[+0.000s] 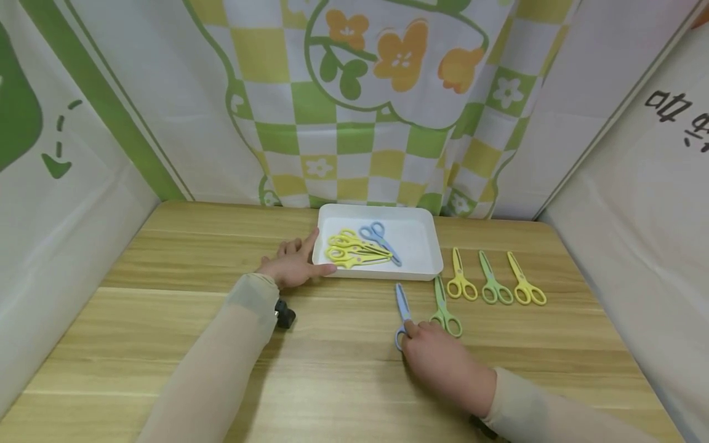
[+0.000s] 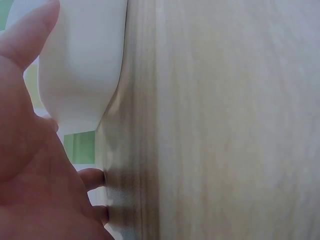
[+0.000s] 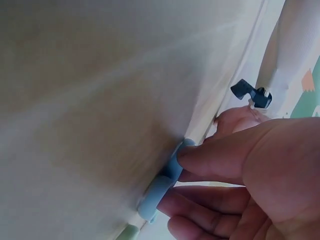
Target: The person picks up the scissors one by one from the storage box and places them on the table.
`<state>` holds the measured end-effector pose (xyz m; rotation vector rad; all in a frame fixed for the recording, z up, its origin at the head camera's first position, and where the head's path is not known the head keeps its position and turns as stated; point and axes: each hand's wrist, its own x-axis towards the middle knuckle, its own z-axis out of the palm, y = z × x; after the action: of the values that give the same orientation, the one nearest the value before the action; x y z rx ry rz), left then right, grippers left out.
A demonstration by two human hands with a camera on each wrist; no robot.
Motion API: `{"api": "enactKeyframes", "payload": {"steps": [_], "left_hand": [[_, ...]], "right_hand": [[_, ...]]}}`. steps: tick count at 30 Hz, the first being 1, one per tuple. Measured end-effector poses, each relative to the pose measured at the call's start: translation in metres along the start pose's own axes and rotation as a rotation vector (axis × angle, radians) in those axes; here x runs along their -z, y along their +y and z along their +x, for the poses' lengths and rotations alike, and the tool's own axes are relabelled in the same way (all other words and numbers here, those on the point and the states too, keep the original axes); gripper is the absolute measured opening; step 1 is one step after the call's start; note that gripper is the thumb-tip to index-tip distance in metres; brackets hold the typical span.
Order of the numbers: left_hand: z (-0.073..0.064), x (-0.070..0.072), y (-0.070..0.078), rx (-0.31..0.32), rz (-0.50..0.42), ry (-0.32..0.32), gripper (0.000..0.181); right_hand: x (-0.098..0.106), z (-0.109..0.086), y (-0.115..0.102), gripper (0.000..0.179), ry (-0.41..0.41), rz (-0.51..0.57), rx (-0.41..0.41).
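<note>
My right hand (image 1: 443, 360) pinches the handle of a pair of blue scissors (image 1: 404, 301) on the table, blades pointing away from me. In the right wrist view, thumb and fingers meet at the blue handle loops (image 3: 156, 196). My left hand (image 1: 290, 269) is at the left end of a white tray (image 1: 382, 274), thumb along the front rim and fingers spread by the side. In the tray lie several yellow scissors (image 1: 354, 263) and one pair of blue scissors (image 1: 378, 234). Green scissors (image 1: 440, 295) lie just beyond my right hand, which overlaps them in the head view.
To the right lie yellow scissors (image 1: 456, 271), green scissors (image 1: 487, 267) and more yellow scissors (image 1: 519, 274), in a row with blades pointing away. A patterned curtain (image 1: 354, 147) hangs behind the wooden table (image 1: 332, 381). White cloth walls (image 1: 642, 246) stand on both sides.
</note>
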<state>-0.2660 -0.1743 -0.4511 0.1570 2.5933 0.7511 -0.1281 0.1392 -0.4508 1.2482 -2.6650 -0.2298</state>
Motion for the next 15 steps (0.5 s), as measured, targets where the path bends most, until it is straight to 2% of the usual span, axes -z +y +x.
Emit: {"api": "enactKeyframes", "payload": {"steps": [7, 15], "left_hand": [[0.0027, -0.0010, -0.0013, 0.005, 0.002, 0.002, 0.115], [0.0021, -0.0010, -0.0002, -0.002, -0.013, 0.000, 0.113]], "right_hand": [[0.0037, 0.0075, 0.0041, 0.010, -0.063, 0.032, -0.052], [0.0063, 0.0086, 0.0039, 0.016, -0.089, 0.069, -0.080]]}}
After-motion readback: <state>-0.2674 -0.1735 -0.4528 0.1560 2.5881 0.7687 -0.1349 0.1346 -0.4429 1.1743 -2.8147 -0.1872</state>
